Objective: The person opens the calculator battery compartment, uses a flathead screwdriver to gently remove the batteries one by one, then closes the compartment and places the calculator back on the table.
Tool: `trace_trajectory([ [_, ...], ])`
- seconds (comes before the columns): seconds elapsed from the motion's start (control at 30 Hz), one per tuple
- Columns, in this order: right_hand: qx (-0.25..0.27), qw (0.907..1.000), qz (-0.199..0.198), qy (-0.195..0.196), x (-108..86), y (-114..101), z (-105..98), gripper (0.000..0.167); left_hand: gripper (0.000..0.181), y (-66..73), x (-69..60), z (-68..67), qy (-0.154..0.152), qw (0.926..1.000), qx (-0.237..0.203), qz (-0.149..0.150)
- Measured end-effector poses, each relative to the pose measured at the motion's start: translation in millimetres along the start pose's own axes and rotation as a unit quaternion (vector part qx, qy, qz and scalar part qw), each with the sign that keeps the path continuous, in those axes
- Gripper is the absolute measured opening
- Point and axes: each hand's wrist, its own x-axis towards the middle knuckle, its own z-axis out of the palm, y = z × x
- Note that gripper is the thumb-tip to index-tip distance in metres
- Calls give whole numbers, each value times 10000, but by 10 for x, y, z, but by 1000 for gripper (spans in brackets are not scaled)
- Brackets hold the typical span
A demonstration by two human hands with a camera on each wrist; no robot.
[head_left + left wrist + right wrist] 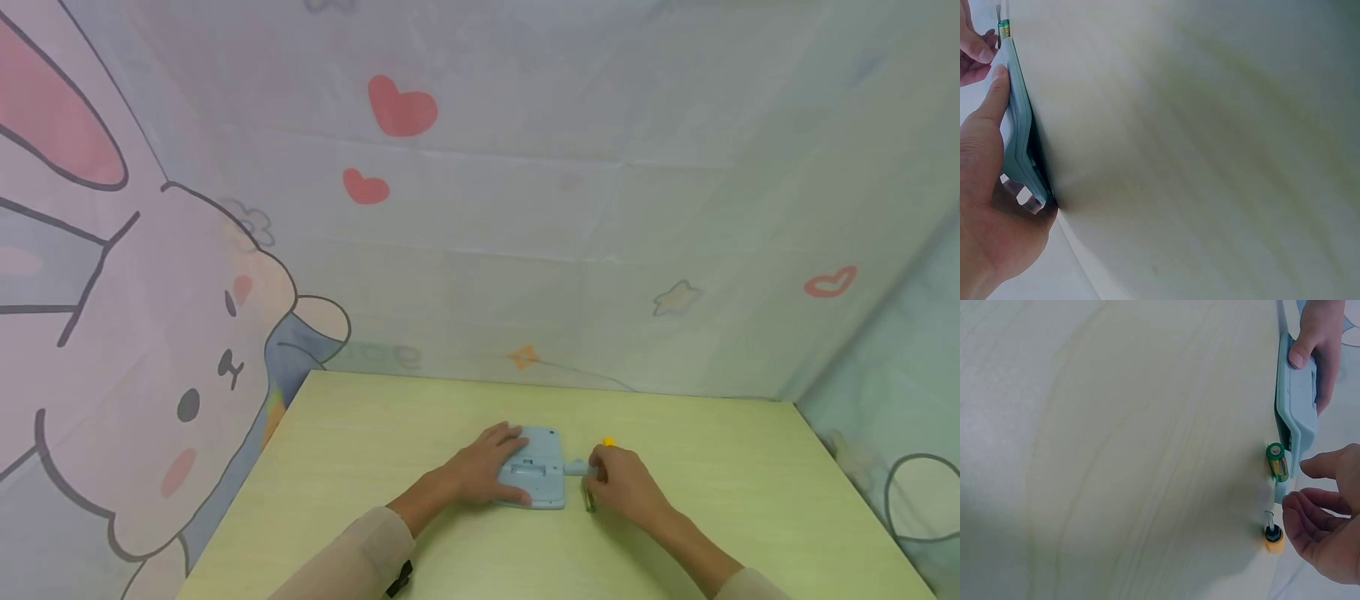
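Observation:
A light-blue plastic device (546, 450) lies on the table, a rectangular recess in its upper face. My left hand (480, 468) grips its left side, the thumb along the near part and the fingers toward the far edge. From the device's right side a narrow light-blue piece (576, 468) extends toward my right hand (628, 483). In the right wrist view, the right hand's fingers are loosely bent, the thumb apart, with nothing visible between them. A green battery (1277, 462) lies beside this hand. Close by is a screwdriver with a yellow handle (1274, 544), partly hidden in the head view.
The pale yellow-green table (360, 433) meets a printed cloth backdrop (525, 208) at its far edge. A small black object (401, 578) lies beside the left sleeve at the near side. A dark cable loop (922, 500) hangs past the right table edge.

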Motion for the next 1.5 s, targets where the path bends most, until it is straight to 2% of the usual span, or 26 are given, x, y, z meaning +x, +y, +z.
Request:
trace_trajectory([
  [0.33, 8, 9991, -420, 62, 23, 41, -7, 14, 101, -8, 11, 14, 64, 10000, 20, 51],
  [0.6, -110, 9981, -606, 88, 33, 33, -2, 16, 100, 2, 8, 6, 52, 10000, -4, 27],
  [0.8, -292, 9976, -622, 114, 62, 46, 4, 16, 100, -5, 11, 11, 37, 10000, 8, 14],
  [1.5, -455, 9955, -825, 132, 149, 56, 95, 17, 103, -31, 34, 37, 45, 10000, -22, 2],
])
